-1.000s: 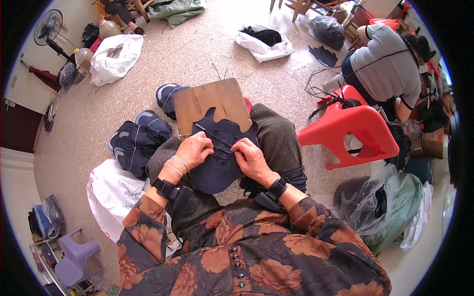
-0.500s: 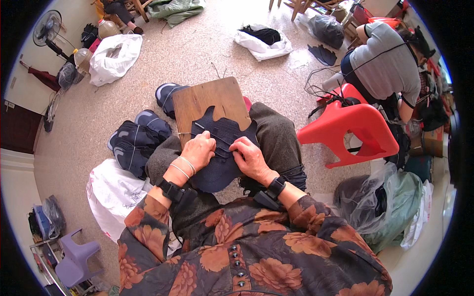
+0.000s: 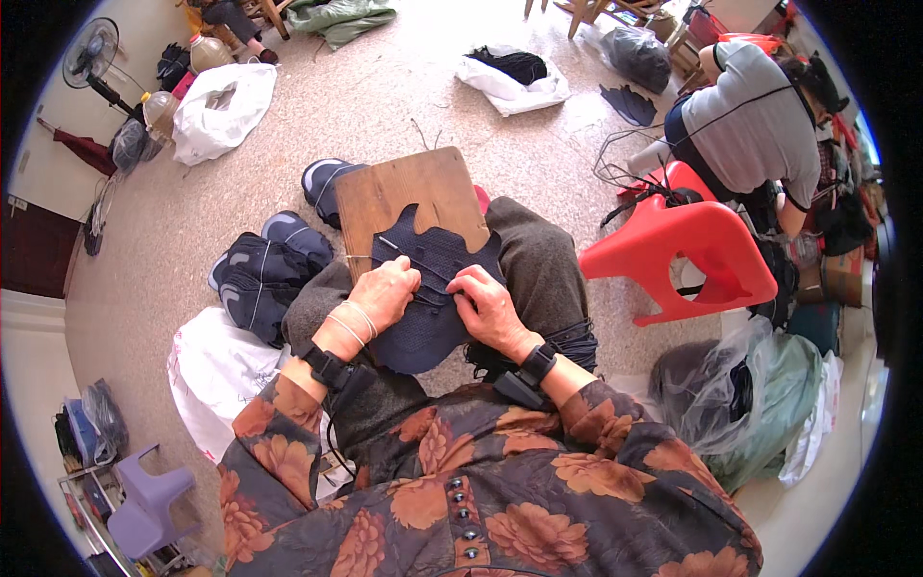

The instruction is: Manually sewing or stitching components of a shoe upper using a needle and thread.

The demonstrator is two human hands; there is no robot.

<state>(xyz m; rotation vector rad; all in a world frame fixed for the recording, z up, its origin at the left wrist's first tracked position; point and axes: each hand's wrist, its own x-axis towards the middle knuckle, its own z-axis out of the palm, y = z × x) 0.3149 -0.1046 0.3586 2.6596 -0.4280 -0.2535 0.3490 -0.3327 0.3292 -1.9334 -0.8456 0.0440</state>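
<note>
A dark navy knitted shoe upper (image 3: 423, 332) lies over a wooden board (image 3: 413, 192) on my lap. Thin dark shoelace (image 3: 421, 262) crosses its middle in several rows, and one pale tip shows near the top. My left hand (image 3: 385, 293) is closed at the upper's left side, with the lace running from its fingertips. On the opposite side, my right hand (image 3: 488, 306) pinches the lace at the edge of the upper. The fingers hide exactly where each hand grips. More dark laces (image 3: 572, 346) hang in a bundle over my right thigh.
Tied bundles of dark shoe uppers (image 3: 264, 279) lie left of my knees, beside a white sack (image 3: 216, 375). A red stool (image 3: 683, 250) stands to the right, near a bent-over person in grey (image 3: 755, 115). Plastic bags (image 3: 740, 394) sit at the lower right.
Both hands keep almost the same place and grip on the upper. My left sleeve has shifted slightly outward.
</note>
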